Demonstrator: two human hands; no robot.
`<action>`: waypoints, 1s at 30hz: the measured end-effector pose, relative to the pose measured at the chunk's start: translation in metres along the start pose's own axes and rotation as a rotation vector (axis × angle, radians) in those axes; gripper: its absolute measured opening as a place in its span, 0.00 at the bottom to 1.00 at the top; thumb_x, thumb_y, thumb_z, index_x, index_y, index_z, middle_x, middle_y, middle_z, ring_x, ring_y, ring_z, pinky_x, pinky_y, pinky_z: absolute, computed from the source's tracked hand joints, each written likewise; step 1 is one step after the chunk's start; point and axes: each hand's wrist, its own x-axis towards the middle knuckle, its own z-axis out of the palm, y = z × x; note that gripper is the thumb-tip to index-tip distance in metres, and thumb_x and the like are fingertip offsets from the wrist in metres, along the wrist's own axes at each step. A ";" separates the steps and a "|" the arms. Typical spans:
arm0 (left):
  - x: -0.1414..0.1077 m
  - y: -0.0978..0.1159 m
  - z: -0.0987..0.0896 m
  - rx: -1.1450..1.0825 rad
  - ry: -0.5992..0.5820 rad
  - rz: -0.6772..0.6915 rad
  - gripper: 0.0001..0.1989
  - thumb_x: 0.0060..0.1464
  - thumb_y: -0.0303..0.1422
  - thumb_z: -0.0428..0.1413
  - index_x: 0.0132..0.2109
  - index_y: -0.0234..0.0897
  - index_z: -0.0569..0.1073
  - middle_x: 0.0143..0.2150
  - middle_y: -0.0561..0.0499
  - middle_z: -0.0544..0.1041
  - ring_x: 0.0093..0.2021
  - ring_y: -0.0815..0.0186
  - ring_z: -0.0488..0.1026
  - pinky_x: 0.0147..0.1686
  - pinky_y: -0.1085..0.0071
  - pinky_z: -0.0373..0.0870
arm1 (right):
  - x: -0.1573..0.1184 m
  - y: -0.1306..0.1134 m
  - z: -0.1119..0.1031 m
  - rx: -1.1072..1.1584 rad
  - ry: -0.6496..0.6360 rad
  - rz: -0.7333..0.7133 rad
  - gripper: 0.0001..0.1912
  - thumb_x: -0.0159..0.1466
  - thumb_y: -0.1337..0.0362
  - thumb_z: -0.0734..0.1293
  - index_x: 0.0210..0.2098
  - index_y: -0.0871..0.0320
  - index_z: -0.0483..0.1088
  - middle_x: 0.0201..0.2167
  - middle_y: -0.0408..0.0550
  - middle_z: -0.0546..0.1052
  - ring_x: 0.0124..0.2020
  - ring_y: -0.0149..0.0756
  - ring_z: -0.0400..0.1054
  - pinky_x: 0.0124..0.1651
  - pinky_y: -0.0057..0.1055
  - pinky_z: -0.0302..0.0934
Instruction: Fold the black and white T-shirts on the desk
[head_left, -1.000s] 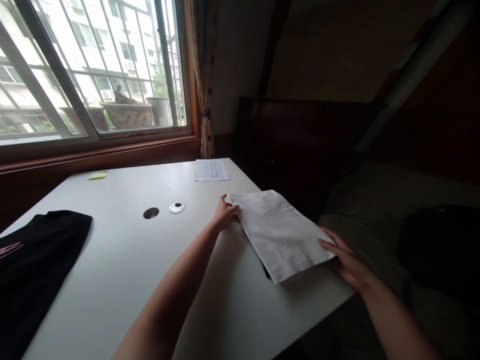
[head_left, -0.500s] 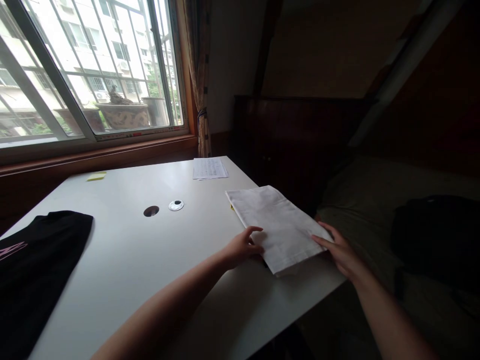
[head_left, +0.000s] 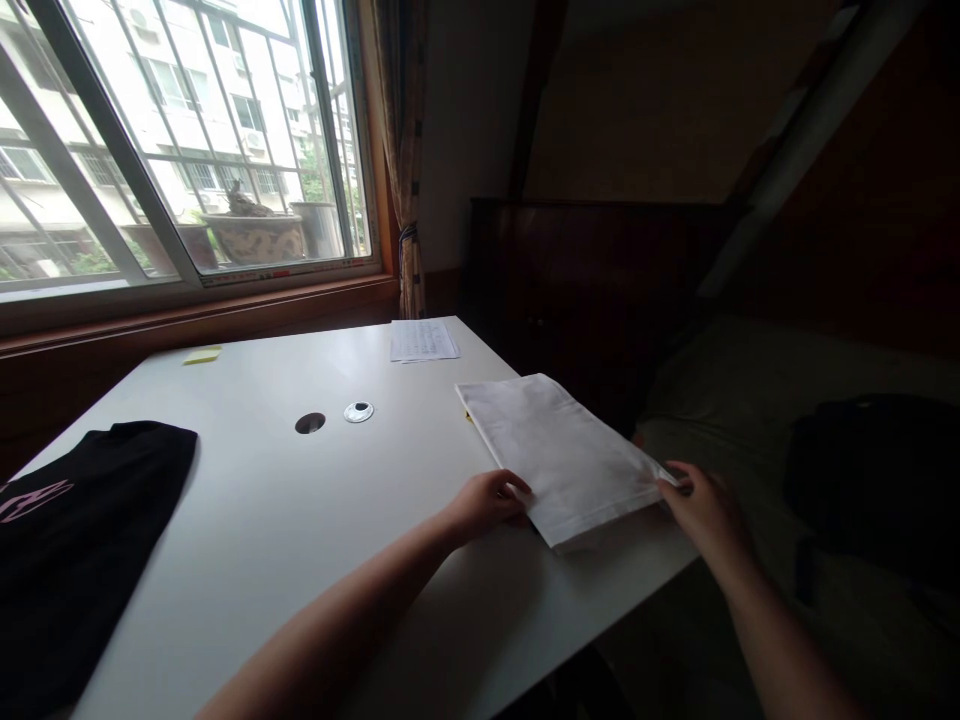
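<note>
A folded white cloth lies at the right side of the white table, reaching over the table's right edge. Small yellow and dark bits show along its left edge; what lies beneath is hidden. My left hand is closed on the cloth's left edge near the front corner, thumb partly out of sight. At the cloth's near right corner, my right hand pinches the fabric between thumb and fingers.
A black garment with a pink print lies at the left. Papers and a yellow sticky pad rest toward the back. The tabletop has a round hole beside a silver grommet cover. A dark bag sits at right.
My right hand has shifted from lying over the cloth's right edge to pinching its near corner. The fingers of my left hand have closed more on the left edge.
</note>
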 end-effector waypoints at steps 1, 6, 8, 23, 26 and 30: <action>-0.001 -0.001 -0.001 0.000 -0.011 0.010 0.14 0.52 0.30 0.61 0.47 0.36 0.78 0.32 0.50 0.81 0.35 0.63 0.80 0.41 0.65 0.75 | -0.002 -0.006 -0.002 -0.054 0.067 -0.058 0.23 0.58 0.54 0.64 0.50 0.57 0.74 0.39 0.55 0.73 0.43 0.52 0.70 0.50 0.49 0.64; -0.023 0.005 -0.013 0.023 -0.155 0.028 0.16 0.55 0.34 0.61 0.51 0.38 0.78 0.37 0.47 0.83 0.40 0.61 0.81 0.45 0.63 0.75 | -0.016 -0.051 -0.010 -0.069 0.183 -0.302 0.18 0.62 0.57 0.62 0.47 0.56 0.76 0.46 0.58 0.71 0.51 0.54 0.67 0.60 0.52 0.58; -0.040 0.010 -0.023 0.036 -0.215 0.011 0.16 0.57 0.36 0.61 0.52 0.39 0.78 0.40 0.47 0.83 0.41 0.61 0.81 0.47 0.63 0.75 | -0.021 -0.074 -0.009 -0.002 0.141 -0.357 0.16 0.63 0.58 0.62 0.45 0.54 0.76 0.46 0.56 0.72 0.51 0.52 0.67 0.61 0.51 0.58; -0.189 -0.008 -0.168 0.473 0.403 0.039 0.12 0.60 0.36 0.53 0.46 0.37 0.77 0.42 0.45 0.81 0.42 0.60 0.79 0.45 0.65 0.75 | -0.104 -0.276 0.014 0.404 -0.304 -0.950 0.11 0.67 0.69 0.63 0.42 0.53 0.77 0.39 0.50 0.78 0.47 0.48 0.68 0.54 0.47 0.63; -0.223 -0.012 -0.205 0.858 0.678 -0.019 0.13 0.63 0.37 0.50 0.47 0.39 0.76 0.45 0.45 0.80 0.43 0.59 0.77 0.45 0.64 0.72 | -0.128 -0.309 0.022 0.419 -0.425 -1.039 0.12 0.66 0.71 0.64 0.44 0.52 0.77 0.40 0.50 0.78 0.46 0.47 0.69 0.53 0.46 0.65; -0.270 -0.024 -0.240 1.319 0.968 -0.315 0.15 0.66 0.40 0.47 0.50 0.41 0.73 0.48 0.44 0.77 0.50 0.53 0.72 0.41 0.64 0.69 | -0.161 -0.341 0.042 0.403 -0.543 -1.124 0.12 0.66 0.71 0.65 0.45 0.53 0.77 0.41 0.50 0.78 0.45 0.45 0.70 0.52 0.44 0.66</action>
